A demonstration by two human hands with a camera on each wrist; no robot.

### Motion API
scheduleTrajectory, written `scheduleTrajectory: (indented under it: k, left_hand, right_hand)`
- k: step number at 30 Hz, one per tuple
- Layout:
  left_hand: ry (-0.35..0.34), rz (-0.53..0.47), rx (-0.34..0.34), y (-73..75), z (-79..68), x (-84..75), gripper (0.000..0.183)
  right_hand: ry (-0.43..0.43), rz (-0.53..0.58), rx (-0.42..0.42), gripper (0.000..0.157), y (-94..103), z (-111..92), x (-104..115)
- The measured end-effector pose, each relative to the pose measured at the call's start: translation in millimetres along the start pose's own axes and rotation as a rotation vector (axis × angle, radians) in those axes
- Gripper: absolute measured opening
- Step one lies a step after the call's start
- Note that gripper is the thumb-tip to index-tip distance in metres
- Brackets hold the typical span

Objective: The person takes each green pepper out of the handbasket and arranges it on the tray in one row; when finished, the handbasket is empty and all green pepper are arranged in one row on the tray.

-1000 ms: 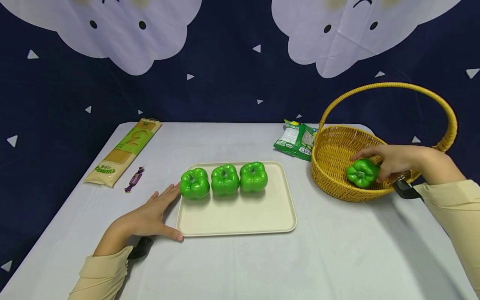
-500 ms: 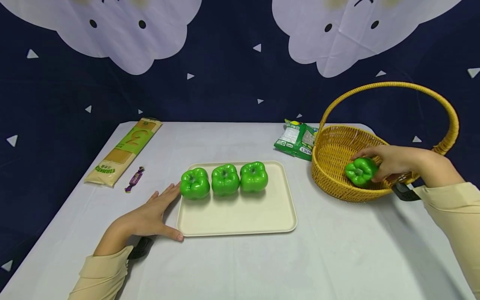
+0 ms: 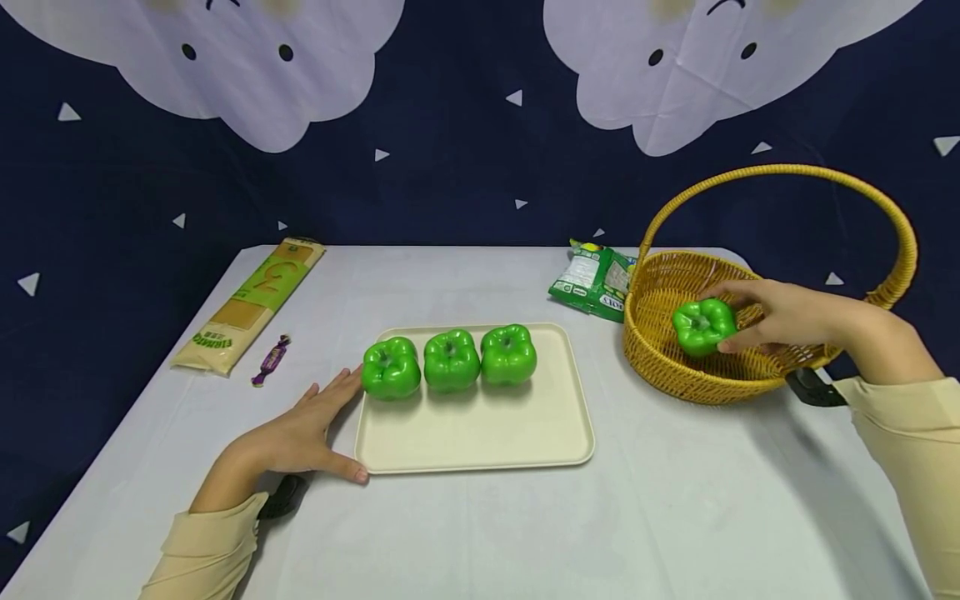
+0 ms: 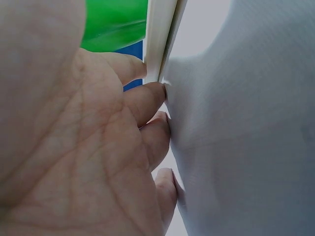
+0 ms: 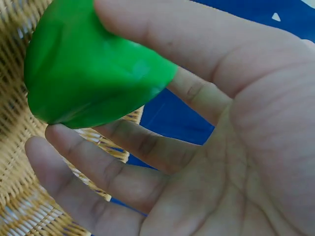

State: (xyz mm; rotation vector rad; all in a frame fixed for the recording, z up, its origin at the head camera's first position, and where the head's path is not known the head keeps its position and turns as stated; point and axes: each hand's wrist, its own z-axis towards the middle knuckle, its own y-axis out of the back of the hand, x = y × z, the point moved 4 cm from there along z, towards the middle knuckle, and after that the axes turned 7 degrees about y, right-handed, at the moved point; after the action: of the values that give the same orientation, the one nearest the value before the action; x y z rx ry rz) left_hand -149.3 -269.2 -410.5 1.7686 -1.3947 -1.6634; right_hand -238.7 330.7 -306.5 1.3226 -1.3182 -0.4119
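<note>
My right hand (image 3: 795, 317) grips a green bell pepper (image 3: 703, 327) between thumb and fingers, inside the yellow wicker basket (image 3: 675, 382) on the right. The right wrist view shows the thumb on one side of that pepper and fingertips (image 5: 61, 135) along the other, with wicker behind. Three more green bell peppers (image 3: 451, 361) stand in a row across the back half of a cream tray (image 3: 472, 437). With fingers spread, my left hand (image 3: 296, 433) rests at the tray's left edge; in the left wrist view its fingertips meet the rim (image 4: 155, 46).
A tall arched handle (image 3: 780, 170) rises over the basket. Behind the basket's left side lies a green snack bag (image 3: 596, 279). At the far left are a pasta packet (image 3: 251, 304) and a purple-wrapped candy (image 3: 271, 360). A dark blue patterned cloth hangs behind the table.
The pepper in my right hand has shifted left and up within the basket, and the hand has followed it. My left hand and the tray have stayed in place.
</note>
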Motion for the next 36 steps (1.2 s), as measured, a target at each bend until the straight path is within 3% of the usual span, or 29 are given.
scheduleTrajectory:
  k: [19, 36]
  left_hand:
    - [0.005, -0.003, 0.0, 2.8, -1.2, 0.4, 0.146]
    - [-0.002, -0.006, -0.009, -1.1, 0.3, 1.2, 0.147]
  right_hand:
    - [0.062, 0.058, -0.112, 0.071, 4.1, 5.5, 34.7]
    - [0.113, 0.0, -0.207, 0.071, 6.2, 14.4, 54.8]
